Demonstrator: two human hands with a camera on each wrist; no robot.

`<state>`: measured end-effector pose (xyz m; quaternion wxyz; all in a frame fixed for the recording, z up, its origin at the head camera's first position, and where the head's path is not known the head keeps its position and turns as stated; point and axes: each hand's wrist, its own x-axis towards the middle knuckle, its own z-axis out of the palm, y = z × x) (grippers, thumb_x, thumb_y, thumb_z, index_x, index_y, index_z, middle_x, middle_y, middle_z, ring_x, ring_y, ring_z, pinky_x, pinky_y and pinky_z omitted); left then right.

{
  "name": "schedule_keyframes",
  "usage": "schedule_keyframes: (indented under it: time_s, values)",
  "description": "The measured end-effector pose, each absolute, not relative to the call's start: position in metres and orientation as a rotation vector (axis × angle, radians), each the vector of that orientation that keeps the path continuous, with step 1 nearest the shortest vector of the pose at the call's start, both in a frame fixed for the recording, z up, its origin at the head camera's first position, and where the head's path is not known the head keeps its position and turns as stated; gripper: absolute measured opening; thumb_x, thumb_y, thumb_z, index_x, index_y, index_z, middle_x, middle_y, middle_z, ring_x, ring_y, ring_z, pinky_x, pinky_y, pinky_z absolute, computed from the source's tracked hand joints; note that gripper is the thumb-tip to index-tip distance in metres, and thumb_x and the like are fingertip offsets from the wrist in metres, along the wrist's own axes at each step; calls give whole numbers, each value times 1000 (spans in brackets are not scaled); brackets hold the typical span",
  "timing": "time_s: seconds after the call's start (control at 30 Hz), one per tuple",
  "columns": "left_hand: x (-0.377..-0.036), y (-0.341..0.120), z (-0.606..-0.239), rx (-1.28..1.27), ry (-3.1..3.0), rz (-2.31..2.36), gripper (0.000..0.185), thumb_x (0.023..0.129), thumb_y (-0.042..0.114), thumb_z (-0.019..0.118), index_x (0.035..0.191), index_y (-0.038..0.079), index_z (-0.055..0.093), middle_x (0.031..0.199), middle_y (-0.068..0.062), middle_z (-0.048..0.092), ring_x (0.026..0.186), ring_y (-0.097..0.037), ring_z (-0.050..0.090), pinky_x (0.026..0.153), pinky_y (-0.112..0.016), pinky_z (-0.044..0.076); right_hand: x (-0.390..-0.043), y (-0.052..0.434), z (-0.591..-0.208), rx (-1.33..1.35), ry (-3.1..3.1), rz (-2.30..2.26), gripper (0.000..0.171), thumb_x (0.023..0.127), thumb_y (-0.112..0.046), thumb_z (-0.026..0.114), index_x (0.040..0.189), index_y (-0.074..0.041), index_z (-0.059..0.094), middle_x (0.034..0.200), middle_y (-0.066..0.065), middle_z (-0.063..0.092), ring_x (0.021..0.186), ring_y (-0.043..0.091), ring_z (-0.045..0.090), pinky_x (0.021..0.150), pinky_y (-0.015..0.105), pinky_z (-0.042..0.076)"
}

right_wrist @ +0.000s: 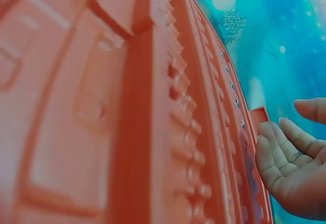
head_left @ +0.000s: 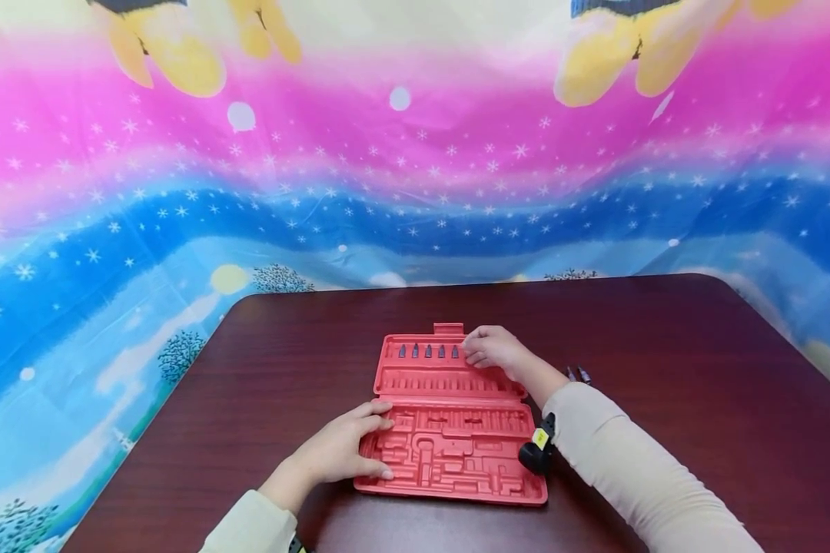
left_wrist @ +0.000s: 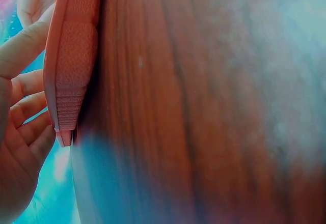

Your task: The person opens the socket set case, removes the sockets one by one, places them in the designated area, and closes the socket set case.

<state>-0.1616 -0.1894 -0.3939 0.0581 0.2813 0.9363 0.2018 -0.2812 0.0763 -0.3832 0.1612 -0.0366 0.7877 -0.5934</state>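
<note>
A red plastic tool case [head_left: 456, 453] lies open and flat on the dark wooden table [head_left: 664, 346]. Several small dark bits [head_left: 427, 351] stand in the top row of its far half. My left hand [head_left: 376, 442] rests on the near half's left edge, fingers on top and thumb along the front corner; in the left wrist view its fingertips [left_wrist: 35, 107] touch the case's rim [left_wrist: 66, 81]. My right hand [head_left: 473, 355] sits at the far half's right end, loosely curled fingers beside the bit row. In the right wrist view that hand [right_wrist: 285, 132] looks empty next to the case's latch tab [right_wrist: 257, 116].
Two small dark bits [head_left: 578, 374] lie on the table just right of my right forearm. A bright pink and blue star-patterned cloth [head_left: 415, 169] hangs behind the table and drapes past its left and right edges.
</note>
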Motion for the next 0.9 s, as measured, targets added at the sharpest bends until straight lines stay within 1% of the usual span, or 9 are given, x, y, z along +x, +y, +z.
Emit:
schedule_keyframes:
  time_s: [0.13, 0.3, 0.53, 0.73, 0.9]
  values:
    - [-161, -189, -394, 862, 2837, 612, 63, 63, 48, 70, 111, 9, 58, 129, -1, 39, 121, -20, 31, 94, -35, 31, -287, 71, -385, -62, 2245, -1686, 19, 85, -12, 51, 96, 3, 54, 94, 16, 59, 77, 22, 58, 69, 32, 49]
    - [-161, -189, -393, 861, 2838, 615, 63, 63, 48, 70, 111, 9, 58, 129, -1, 40, 120, -21, 33, 94, -35, 32, -292, 67, -384, -58, 2247, -1649, 22, 86, -12, 51, 99, 5, 54, 94, 17, 58, 78, 23, 59, 69, 32, 49]
    - [-160, -189, -394, 869, 2848, 639, 62, 62, 49, 70, 109, 10, 59, 127, 0, 41, 118, -21, 35, 93, -35, 32, -298, 61, -382, -40, 2283, -1557, 22, 86, -13, 51, 99, 5, 55, 91, 15, 55, 69, 20, 58, 62, 30, 50]
    - [-161, -189, -394, 863, 2839, 678, 60, 60, 45, 73, 107, 10, 60, 126, -1, 42, 118, -21, 36, 94, -35, 32, -306, 54, -381, 85, 2244, -1573, 25, 85, -12, 52, 103, 4, 54, 92, 16, 54, 64, 18, 56, 59, 28, 50]
    - [-161, -189, -392, 850, 2823, 686, 60, 61, 44, 73, 108, 10, 60, 127, 0, 41, 118, -21, 35, 94, -35, 31, -311, 49, -379, 244, 2197, -1601, 26, 85, -12, 50, 107, 2, 52, 91, 14, 53, 56, 14, 50, 51, 23, 46]
